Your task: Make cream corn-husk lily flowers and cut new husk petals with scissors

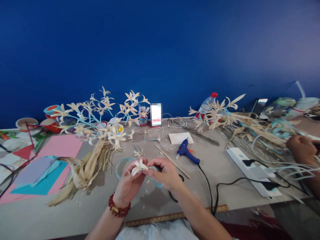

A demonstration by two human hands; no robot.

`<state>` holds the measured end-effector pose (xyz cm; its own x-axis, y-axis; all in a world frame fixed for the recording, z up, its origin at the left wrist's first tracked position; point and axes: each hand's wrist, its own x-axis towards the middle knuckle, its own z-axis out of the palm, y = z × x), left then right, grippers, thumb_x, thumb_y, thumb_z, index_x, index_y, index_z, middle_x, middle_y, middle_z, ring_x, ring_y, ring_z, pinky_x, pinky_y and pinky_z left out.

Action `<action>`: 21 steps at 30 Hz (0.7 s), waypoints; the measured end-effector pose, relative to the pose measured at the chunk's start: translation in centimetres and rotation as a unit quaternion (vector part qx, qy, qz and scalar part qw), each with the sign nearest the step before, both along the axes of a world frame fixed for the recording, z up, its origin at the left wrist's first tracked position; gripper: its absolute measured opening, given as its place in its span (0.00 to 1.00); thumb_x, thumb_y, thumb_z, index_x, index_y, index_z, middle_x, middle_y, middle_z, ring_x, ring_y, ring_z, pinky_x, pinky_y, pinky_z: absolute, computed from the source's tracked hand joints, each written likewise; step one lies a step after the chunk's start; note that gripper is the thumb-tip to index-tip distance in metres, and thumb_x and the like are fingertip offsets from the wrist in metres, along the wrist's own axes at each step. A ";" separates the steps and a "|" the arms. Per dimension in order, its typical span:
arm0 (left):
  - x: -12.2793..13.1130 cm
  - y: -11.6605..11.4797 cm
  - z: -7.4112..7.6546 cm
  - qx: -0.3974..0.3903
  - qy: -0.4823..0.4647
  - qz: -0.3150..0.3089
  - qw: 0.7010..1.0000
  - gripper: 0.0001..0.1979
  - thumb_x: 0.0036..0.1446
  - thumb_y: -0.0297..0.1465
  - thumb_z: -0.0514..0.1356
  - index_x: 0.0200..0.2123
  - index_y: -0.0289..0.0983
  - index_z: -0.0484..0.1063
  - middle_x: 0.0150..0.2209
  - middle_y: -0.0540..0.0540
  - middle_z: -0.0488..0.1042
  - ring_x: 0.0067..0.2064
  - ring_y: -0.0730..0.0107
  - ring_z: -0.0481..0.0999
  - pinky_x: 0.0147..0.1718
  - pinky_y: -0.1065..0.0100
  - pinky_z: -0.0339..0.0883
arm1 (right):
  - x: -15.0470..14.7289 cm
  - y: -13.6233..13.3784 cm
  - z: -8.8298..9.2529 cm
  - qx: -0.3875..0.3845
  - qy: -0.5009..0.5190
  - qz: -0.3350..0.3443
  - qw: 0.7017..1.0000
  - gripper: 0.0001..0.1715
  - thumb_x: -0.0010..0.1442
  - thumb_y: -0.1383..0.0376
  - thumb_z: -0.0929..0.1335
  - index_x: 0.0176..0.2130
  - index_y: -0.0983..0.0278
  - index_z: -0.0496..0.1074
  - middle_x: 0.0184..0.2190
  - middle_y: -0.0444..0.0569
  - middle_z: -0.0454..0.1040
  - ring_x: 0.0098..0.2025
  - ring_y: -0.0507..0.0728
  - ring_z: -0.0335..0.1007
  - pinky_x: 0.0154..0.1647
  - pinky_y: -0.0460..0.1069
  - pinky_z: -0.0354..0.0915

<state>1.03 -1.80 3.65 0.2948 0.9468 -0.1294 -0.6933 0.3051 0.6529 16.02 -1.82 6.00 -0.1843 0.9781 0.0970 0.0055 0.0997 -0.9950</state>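
A cream-white flower (139,167), seemingly made of dried husk, is pinched in my left hand (128,181) with its petals facing up. My right hand (163,173) has its thumb and fingers closed at the flower's base, from the right. A pale blue strip of tape (119,166) curves around behind my left hand and shows again beneath my right hand. What lies between my right fingertips is partly hidden. Just beyond my hands lies a small loose flower (138,153) with a blue stem.
A blue glue gun (187,151) and a thin wooden stick (172,160) lie to the right. Farther right are a white power strip (252,173) with cords and another person's hand (301,148). Dried husks (92,166), coloured paper (37,176) and flower branches (87,115) are on the left.
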 end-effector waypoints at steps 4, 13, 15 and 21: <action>0.0 0.1 0.2 -0.001 -0.010 -0.010 1.000 0.10 0.40 0.29 0.71 0.30 0.36 0.77 0.38 0.47 0.72 0.38 0.69 0.71 0.40 0.69 0.64 | 0.0 0.0 -0.1 -0.017 0.024 0.026 0.999 0.09 0.52 0.60 0.73 0.28 0.63 0.74 0.24 0.41 0.71 0.25 0.50 0.61 0.28 0.44 0.57; 0.6 -0.4 0.2 -0.028 -0.039 -0.018 0.999 0.14 0.42 0.31 0.71 0.35 0.38 0.77 0.38 0.48 0.74 0.40 0.69 0.73 0.42 0.69 0.66 | -0.6 -0.5 0.1 0.109 -0.020 -0.046 0.993 0.08 0.54 0.63 0.70 0.26 0.63 0.71 0.22 0.40 0.69 0.25 0.50 0.62 0.28 0.45 0.59; 0.7 -0.6 0.0 -0.028 -0.028 0.021 0.999 0.15 0.44 0.30 0.71 0.38 0.38 0.77 0.40 0.48 0.75 0.41 0.69 0.74 0.44 0.69 0.66 | -0.5 -0.6 0.1 0.153 -0.058 -0.078 0.983 0.07 0.55 0.64 0.70 0.26 0.62 0.71 0.21 0.40 0.70 0.24 0.50 0.63 0.28 0.45 0.59; 1.3 -1.2 -0.2 -0.033 0.021 0.111 0.993 0.15 0.44 0.27 0.70 0.39 0.39 0.77 0.37 0.48 0.77 0.39 0.71 0.75 0.41 0.72 0.68 | -0.5 -0.7 0.0 0.222 -0.110 -0.110 0.963 0.06 0.56 0.66 0.68 0.27 0.63 0.71 0.22 0.42 0.70 0.24 0.50 0.63 0.27 0.45 0.58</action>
